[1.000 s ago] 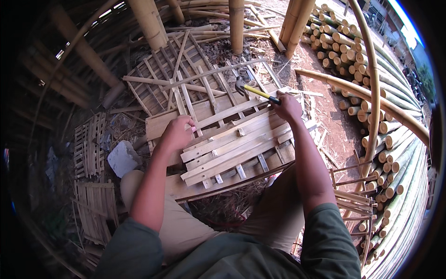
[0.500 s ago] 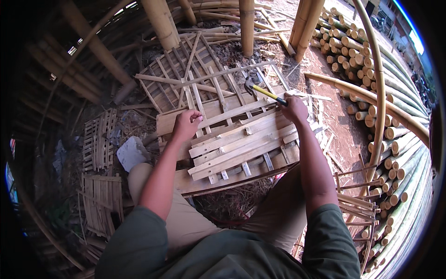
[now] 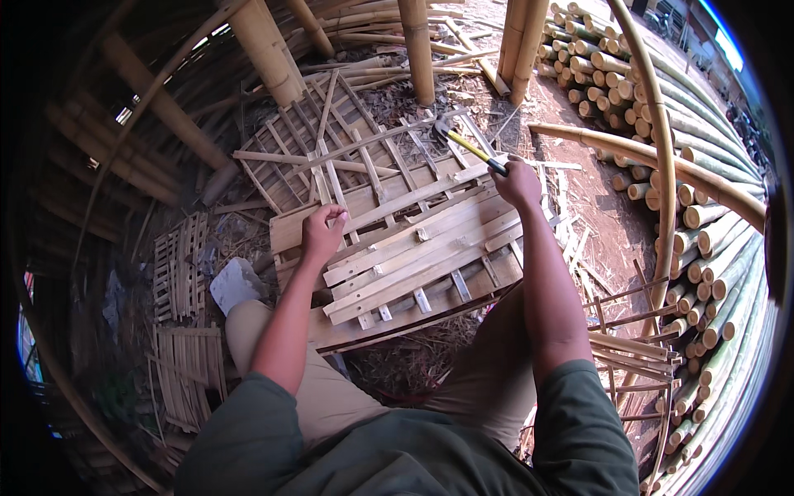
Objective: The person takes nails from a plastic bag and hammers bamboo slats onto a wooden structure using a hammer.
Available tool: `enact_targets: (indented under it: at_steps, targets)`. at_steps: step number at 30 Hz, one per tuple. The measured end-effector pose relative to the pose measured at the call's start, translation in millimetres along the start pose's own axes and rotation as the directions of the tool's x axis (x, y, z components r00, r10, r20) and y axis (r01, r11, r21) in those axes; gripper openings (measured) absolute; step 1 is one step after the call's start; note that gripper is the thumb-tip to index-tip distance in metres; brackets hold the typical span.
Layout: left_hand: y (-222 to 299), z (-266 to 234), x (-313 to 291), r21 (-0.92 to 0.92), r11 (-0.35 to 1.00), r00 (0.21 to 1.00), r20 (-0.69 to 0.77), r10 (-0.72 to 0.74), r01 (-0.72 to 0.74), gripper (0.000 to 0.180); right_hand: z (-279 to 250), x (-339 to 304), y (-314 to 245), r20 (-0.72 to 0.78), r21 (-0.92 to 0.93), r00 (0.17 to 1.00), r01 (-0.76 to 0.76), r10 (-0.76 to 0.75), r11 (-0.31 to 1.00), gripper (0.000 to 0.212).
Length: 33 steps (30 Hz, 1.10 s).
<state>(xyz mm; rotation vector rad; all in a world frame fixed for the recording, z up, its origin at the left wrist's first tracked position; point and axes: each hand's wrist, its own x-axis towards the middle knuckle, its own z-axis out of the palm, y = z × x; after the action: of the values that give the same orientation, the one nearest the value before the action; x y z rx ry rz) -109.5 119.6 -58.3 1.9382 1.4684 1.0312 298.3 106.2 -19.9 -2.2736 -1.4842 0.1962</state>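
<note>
Wooden slats (image 3: pixel 397 283) top a board (image 3: pixel 335 333) near posts (image 3: pixel 418 50) and stacked poles (image 3: pixel 715 236); right hand (image 3: pixel 519 182) grips hammer (image 3: pixel 470 147), left hand (image 3: pixel 322 233) curled closed.

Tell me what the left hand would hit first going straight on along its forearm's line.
The left hand would probably meet the pale wooden slats just beyond its knuckles; its height above them is unclear, so it might pass over.

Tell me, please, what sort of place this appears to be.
Probably a bamboo or woodworking yard, with stacked long, round, greenish bamboo poles, pale, flat slats of wood or bamboo, and a yellow-and-black hammer in the right hand.
</note>
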Motion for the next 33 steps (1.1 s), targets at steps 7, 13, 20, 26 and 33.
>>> enact_targets:
  at_steps: [7,13,20,26,33]
  targets:
    - [64,33,5,-0.021,0.998,0.996,0.075,0.052,-0.051,0.015,-20,1,10,-0.005,0.093,0.973,-0.231,0.232,0.969,0.043]
    - [108,94,73,-0.092,0.982,0.972,0.154,0.177,-0.164,0.015,-24,0,8,0.004,0.092,0.954,-0.298,0.298,0.950,0.044]
    - [118,187,109,-0.263,0.930,0.927,0.205,0.313,-0.256,0.015,-28,-4,21,-0.002,0.097,0.947,-0.319,0.321,0.943,0.043]
    - [102,215,110,-0.258,0.911,0.922,0.134,0.364,-0.323,0.014,-32,-8,23,0.026,0.136,0.953,-0.304,0.303,0.943,0.041]
    - [106,219,106,-0.279,0.886,0.889,0.167,0.425,-0.371,0.009,-49,-12,40,0.087,0.244,0.959,-0.285,0.271,0.927,0.042]
